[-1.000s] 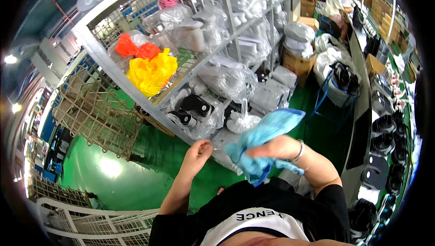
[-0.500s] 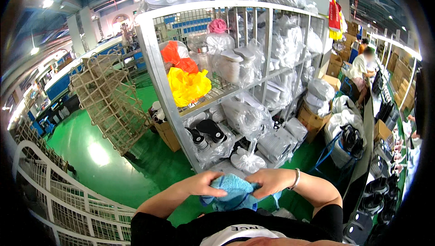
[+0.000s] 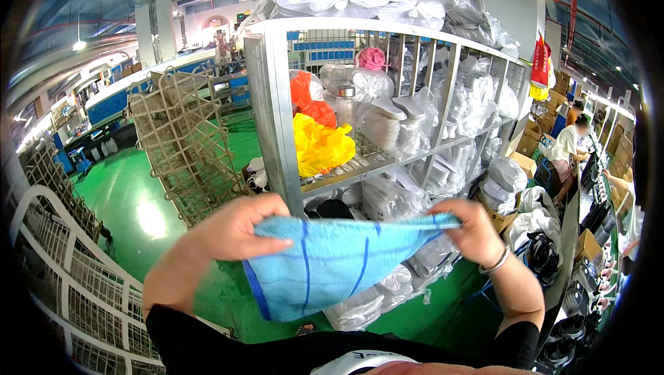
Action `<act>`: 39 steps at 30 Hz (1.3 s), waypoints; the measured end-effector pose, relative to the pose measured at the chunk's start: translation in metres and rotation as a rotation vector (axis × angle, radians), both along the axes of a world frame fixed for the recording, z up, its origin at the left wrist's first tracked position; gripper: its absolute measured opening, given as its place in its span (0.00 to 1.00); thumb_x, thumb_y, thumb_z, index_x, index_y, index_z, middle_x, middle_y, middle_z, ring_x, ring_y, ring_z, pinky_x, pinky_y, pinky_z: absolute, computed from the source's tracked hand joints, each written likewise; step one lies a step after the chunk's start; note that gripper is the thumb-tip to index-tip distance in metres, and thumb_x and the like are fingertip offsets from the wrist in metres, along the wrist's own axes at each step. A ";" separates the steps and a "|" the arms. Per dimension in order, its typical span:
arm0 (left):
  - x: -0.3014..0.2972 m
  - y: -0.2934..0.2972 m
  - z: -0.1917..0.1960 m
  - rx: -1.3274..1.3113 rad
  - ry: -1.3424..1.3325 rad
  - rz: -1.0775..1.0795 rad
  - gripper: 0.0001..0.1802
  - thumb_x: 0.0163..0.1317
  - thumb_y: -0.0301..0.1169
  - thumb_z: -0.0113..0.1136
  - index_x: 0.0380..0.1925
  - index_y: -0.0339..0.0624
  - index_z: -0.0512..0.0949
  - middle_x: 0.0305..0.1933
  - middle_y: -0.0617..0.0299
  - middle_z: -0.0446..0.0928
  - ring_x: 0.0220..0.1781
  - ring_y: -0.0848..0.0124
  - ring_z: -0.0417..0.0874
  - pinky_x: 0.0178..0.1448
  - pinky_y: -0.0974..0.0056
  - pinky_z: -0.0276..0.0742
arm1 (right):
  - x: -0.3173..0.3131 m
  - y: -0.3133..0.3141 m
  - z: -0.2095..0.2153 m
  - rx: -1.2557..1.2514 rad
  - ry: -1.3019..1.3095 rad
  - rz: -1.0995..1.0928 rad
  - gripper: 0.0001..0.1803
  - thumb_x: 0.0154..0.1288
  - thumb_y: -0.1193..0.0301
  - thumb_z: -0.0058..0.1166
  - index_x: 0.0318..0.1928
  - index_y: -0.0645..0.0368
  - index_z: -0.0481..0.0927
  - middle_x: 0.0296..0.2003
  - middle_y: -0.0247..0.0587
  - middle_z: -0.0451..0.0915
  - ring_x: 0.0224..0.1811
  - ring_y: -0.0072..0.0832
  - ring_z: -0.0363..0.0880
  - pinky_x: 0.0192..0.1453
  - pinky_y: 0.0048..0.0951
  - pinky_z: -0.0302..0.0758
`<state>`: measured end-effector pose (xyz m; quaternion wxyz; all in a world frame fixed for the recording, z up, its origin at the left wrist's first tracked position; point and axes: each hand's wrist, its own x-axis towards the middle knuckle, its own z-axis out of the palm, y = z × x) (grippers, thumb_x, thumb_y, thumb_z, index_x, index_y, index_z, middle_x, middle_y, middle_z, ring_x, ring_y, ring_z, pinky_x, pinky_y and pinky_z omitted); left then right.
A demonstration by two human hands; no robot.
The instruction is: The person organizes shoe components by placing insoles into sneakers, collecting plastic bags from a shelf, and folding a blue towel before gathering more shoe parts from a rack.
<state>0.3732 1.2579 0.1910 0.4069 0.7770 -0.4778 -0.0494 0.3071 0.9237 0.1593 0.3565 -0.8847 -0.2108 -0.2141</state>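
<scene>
A light blue towel with darker blue stripes hangs spread between my hands, its upper edge pulled nearly straight. My left hand grips its upper left corner, thumb along the front. At the other end, my right hand pinches the upper right corner, with a bracelet at that wrist. The cloth's lower edge hangs free in front of my body. Behind it stands a metal shelf rack, whose lower shelf is partly hidden by the towel and my hands.
Bagged insoles and a yellow plastic bag fill the rack. On the left stand wire racks and a white-framed cart. To the right, a person sits by a work line with black shoes. The floor is green.
The towel was bunched between my hands low by my body. Now my hands have risen and moved apart, and it is stretched open. The view has shifted slightly left.
</scene>
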 end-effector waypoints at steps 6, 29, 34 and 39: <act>0.039 0.043 0.068 -0.191 -0.123 0.030 0.11 0.42 0.28 0.53 0.29 0.38 0.68 0.28 0.68 0.67 0.30 0.82 0.67 0.34 0.77 0.62 | 0.051 0.020 0.085 -0.097 -0.232 -0.155 0.15 0.42 0.85 0.46 0.35 0.62 0.74 0.32 0.42 0.75 0.33 0.30 0.74 0.39 0.24 0.70; 0.340 0.005 0.197 -0.244 -0.611 0.290 0.11 0.40 0.25 0.55 0.28 0.39 0.70 0.29 0.67 0.68 0.34 0.76 0.69 0.39 0.73 0.64 | 0.364 0.024 0.244 -0.350 -0.310 -1.057 0.19 0.50 0.58 0.43 0.32 0.59 0.77 0.36 0.48 0.75 0.39 0.36 0.74 0.41 0.35 0.71; 0.372 0.008 0.206 0.047 -0.617 0.417 0.12 0.41 0.27 0.54 0.27 0.31 0.73 0.25 0.60 0.74 0.28 0.74 0.72 0.35 0.73 0.66 | 0.361 0.040 0.238 -0.532 -0.088 -0.800 0.18 0.49 0.65 0.41 0.41 0.56 0.75 0.44 0.45 0.71 0.47 0.34 0.69 0.51 0.34 0.63; 0.363 -0.002 0.189 -0.240 -0.152 0.310 0.20 0.51 0.39 0.46 0.33 0.31 0.74 0.30 0.60 0.75 0.33 0.73 0.73 0.39 0.70 0.66 | 0.337 -0.014 0.240 -0.730 -0.154 -0.519 0.17 0.47 0.60 0.44 0.34 0.56 0.77 0.37 0.48 0.74 0.40 0.39 0.72 0.45 0.34 0.65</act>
